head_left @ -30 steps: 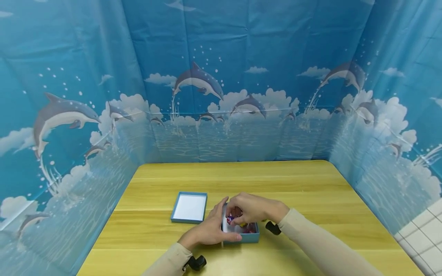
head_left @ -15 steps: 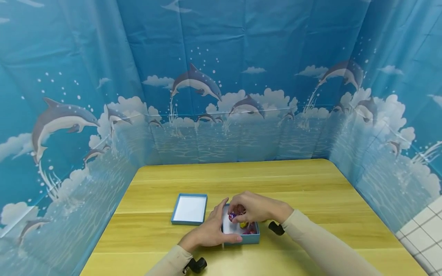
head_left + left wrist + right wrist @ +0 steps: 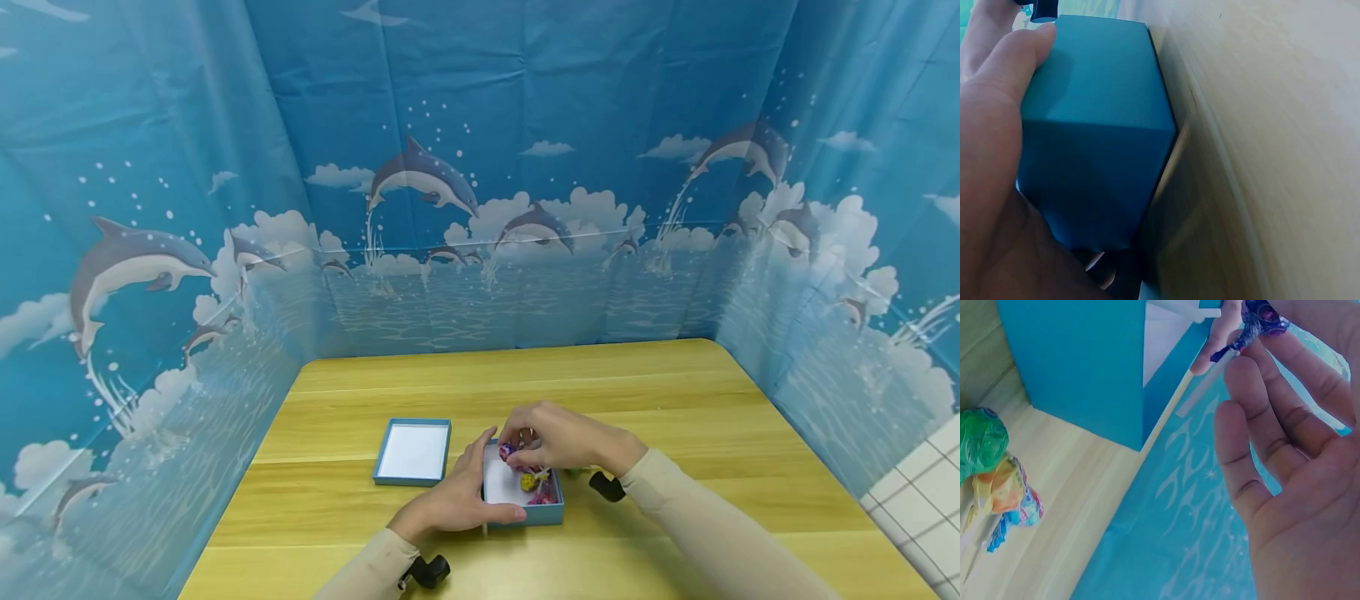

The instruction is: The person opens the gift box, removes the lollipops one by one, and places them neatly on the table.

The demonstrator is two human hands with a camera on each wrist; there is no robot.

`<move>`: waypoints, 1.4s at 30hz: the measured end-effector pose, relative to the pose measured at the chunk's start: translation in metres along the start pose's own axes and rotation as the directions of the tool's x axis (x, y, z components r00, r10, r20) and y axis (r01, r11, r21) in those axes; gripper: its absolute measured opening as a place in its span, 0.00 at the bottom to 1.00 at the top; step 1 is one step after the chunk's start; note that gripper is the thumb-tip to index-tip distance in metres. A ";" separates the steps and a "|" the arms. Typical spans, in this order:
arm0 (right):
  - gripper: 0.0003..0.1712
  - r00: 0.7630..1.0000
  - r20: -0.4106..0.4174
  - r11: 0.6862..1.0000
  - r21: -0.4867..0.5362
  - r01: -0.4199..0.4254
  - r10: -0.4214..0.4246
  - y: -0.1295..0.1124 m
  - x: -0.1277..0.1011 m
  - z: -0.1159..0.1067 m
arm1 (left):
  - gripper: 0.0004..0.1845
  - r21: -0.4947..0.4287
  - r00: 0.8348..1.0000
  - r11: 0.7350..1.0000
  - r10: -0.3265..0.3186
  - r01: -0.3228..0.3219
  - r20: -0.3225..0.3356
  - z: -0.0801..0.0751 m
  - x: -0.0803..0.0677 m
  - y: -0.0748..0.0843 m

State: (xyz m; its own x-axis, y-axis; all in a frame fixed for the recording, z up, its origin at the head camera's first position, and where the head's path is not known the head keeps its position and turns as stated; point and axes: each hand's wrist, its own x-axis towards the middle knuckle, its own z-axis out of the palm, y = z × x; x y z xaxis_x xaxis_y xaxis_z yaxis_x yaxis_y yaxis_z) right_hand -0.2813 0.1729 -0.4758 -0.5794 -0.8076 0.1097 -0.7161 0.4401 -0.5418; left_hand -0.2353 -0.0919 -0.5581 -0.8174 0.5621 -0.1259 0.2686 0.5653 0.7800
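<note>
An open blue box (image 3: 542,516) with a white inside stands on the table. My left hand (image 3: 447,502) grips its left side, thumb along the front wall and fingers on the left wall. In the left wrist view the thumb lies against the blue wall (image 3: 1100,75). My right hand (image 3: 561,435) pinches a purple-wrapped lollipop (image 3: 1265,319) over the box's back part; its white stick points down past the fingers. A yellow lollipop (image 3: 528,482) and pinkish-red wrapped lollipops (image 3: 543,497) lie in the right part of the box, partly hidden by my right hand.
The box's lid (image 3: 412,451), white inside up, lies left of the box. Beside the box's right side, a green lollipop (image 3: 984,440), an orange-yellow one (image 3: 1004,485) and a blue-and-pink one (image 3: 1027,509) lie on the wooden table (image 3: 615,375). A dolphin-print curtain (image 3: 465,300) surrounds the table.
My right hand has moved slightly back and to the right with the purple lollipop, uncovering more of the yellow and pinkish lollipops. My left hand has stayed at the box.
</note>
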 end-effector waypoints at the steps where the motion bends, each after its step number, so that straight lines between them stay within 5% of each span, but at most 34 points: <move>1: 0.10 1.000 -0.007 1.000 -0.011 -0.003 0.002 0.001 0.000 -0.001 | 0.74 0.003 1.000 1.000 -0.003 0.003 -0.004 0.000 0.000 0.000; 42: 0.11 0.974 -0.204 0.992 -0.050 -0.116 0.103 0.027 -0.061 -0.015 | 0.74 0.009 1.000 1.000 0.005 -0.005 -0.015 -0.001 0.002 0.000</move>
State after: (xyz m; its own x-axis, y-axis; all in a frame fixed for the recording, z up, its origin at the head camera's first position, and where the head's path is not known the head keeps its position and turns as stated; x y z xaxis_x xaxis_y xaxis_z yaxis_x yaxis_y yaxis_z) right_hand -0.2706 0.2399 -0.4846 -0.7175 -0.6607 0.2208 -0.6627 0.5497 -0.5086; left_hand -0.2373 -0.0911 -0.5576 -0.8238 0.5556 -0.1125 0.2771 0.5678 0.7751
